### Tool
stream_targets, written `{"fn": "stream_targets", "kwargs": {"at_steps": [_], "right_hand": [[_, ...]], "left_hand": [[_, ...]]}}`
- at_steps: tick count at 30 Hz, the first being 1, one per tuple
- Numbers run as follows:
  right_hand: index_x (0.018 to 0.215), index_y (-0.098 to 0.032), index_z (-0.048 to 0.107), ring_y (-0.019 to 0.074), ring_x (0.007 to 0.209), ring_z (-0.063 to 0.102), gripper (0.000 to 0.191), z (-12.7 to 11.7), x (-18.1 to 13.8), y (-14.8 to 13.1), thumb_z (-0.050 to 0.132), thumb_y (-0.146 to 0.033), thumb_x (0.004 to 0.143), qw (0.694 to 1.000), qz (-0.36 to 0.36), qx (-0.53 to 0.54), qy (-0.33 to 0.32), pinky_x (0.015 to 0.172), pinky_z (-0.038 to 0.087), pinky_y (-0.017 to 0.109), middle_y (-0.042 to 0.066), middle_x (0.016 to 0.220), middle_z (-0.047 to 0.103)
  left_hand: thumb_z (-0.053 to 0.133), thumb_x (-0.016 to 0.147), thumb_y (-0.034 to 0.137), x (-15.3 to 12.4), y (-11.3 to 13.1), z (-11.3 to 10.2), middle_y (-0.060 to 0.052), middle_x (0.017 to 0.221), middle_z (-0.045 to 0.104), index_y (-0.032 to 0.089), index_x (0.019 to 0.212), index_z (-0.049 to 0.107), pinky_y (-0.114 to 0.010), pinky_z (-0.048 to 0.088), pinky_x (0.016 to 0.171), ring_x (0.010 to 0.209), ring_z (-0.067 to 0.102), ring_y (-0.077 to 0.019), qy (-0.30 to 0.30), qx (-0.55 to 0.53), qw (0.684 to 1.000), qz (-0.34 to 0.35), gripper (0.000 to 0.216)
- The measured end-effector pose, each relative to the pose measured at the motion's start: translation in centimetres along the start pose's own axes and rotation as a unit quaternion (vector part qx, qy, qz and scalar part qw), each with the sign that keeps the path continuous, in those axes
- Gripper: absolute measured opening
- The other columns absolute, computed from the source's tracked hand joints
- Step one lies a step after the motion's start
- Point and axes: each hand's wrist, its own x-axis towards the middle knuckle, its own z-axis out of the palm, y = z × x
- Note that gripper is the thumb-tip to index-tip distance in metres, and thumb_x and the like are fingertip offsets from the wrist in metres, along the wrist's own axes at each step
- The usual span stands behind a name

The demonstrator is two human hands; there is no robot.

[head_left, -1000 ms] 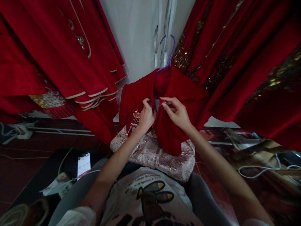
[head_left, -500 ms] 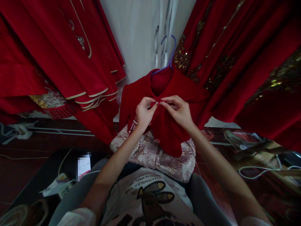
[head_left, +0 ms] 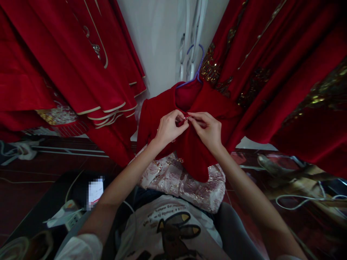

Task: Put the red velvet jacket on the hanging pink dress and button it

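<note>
A small red velvet jacket (head_left: 193, 151) hangs from a purple hanger (head_left: 195, 63) in front of me. Both hands meet at its front opening just below the collar. My left hand (head_left: 169, 128) pinches the left front edge, fingers closed on the cloth. My right hand (head_left: 207, 129) pinches the right front edge beside a small pale clasp (head_left: 185, 118) between the fingertips. A pink and gold brocade skirt (head_left: 187, 182) lies beneath the jacket, over my lap.
Long red embroidered garments hang on the left (head_left: 67, 68) and right (head_left: 284, 79). A white wall (head_left: 157, 39) is behind. On the dark floor lie white cables (head_left: 300, 202), a white power strip (head_left: 63, 218) and a card (head_left: 95, 191).
My hands have come together at the jacket's front, closing the two edges. The beaded tassel seen by my left hand earlier is now hidden.
</note>
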Motion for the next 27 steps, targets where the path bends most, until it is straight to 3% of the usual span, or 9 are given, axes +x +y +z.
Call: {"fn": "stream_targets", "kwargs": {"at_steps": [5,8,18,27], "right_hand": [[0.106,-0.023,0.077,0.0190,0.096,0.072,0.022,0.1,-0.1,0.8,0.065,-0.030,0.088,0.999,0.024,0.026,0.019,0.092,0.060,0.037,0.003,0.106,0.075],[0.106,-0.025,0.077,0.0209,0.101,0.072,0.023,0.3,-0.3,1.2,0.070,-0.030,0.085,0.998,0.035,0.055,0.014,0.097,0.058,0.040,0.001,0.108,0.075],[0.104,-0.021,0.076,0.0219,0.094,0.074,0.032,0.2,0.2,1.1,0.079,-0.035,0.075,0.977,0.119,0.179,-0.004,0.095,0.060,0.040,0.003,0.104,0.076],[0.101,-0.019,0.075,0.0190,0.091,0.075,0.033,0.6,-0.1,0.8,0.081,-0.033,0.072,0.967,0.140,0.213,0.014,0.092,0.061,0.036,0.004,0.102,0.077]], "left_hand": [[0.058,0.086,0.019,1.2,0.0,-0.8,-0.003,0.084,0.065,0.017,0.087,0.057,-0.028,0.051,0.073,0.076,0.061,-0.0145,-0.078,0.120,0.986,0.084,0.003],[0.056,0.087,0.020,1.5,0.1,-1.1,-0.004,0.084,0.064,0.016,0.087,0.056,-0.029,0.050,0.073,0.076,0.060,-0.0155,-0.102,0.149,0.978,0.101,0.004],[0.053,0.089,0.021,1.1,0.1,-1.2,-0.003,0.086,0.064,0.017,0.090,0.056,-0.028,0.048,0.073,0.079,0.060,-0.0150,-0.098,0.129,0.980,0.116,0.005],[0.052,0.088,0.020,1.1,0.4,-1.0,-0.004,0.083,0.065,0.017,0.090,0.058,-0.027,0.048,0.067,0.075,0.061,-0.0158,-0.084,0.155,0.978,0.112,0.007]]}}
